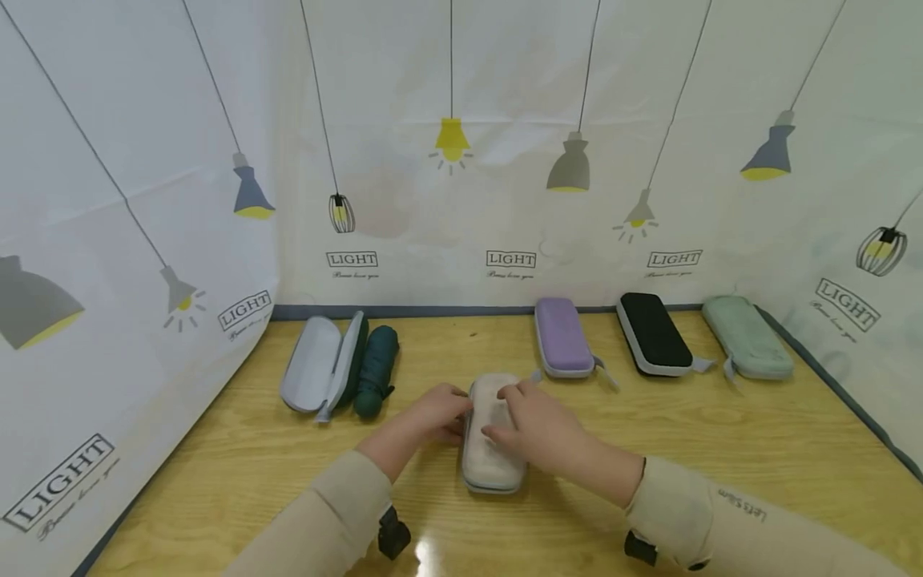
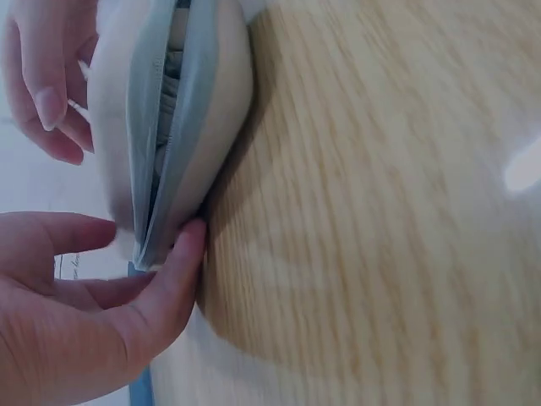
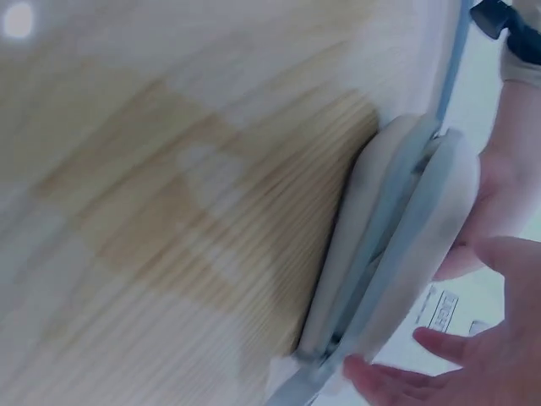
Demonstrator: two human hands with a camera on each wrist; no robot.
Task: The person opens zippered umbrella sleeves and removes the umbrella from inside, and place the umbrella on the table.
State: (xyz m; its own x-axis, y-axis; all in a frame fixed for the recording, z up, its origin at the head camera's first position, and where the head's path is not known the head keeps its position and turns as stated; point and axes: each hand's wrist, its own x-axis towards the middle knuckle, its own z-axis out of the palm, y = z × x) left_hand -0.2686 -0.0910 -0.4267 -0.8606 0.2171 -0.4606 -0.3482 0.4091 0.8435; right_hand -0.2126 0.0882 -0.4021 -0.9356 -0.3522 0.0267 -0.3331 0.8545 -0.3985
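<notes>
Beige fabric covers the case [image 1: 493, 437] that both hands work on, lying lengthwise on the wooden table [image 1: 721, 449] in the head view. The left hand [image 1: 433, 417] holds its left edge with curled fingers, and the right hand [image 1: 537, 425] lies over the top with fingers bent across the lid. Beyond the fingertips sit an open grey case [image 1: 320, 365] with a dark green folded umbrella [image 1: 376, 370] just beside it, and, further right, a purple case [image 1: 562, 336], a black case [image 1: 654, 332] and a mint case [image 1: 747, 336], all closed.

From the left wrist, the beige case [image 2: 190, 118] shows its grey zip band gaping, with something pale and folded inside the gap. The left thumb [image 2: 173, 279] presses the near end of the seam, the other fingers [image 2: 59, 233] reaching toward the shell; the right hand's fingers [image 2: 42, 85] touch the far side.

From the right wrist, the two halves [image 3: 397, 245] stand apart along the seam, not zipped, with the right fingertips [image 3: 380, 381] at the lower corner.

By my reading, the contents are in and the shells are nearly together; zipping the case shut remains.
</notes>
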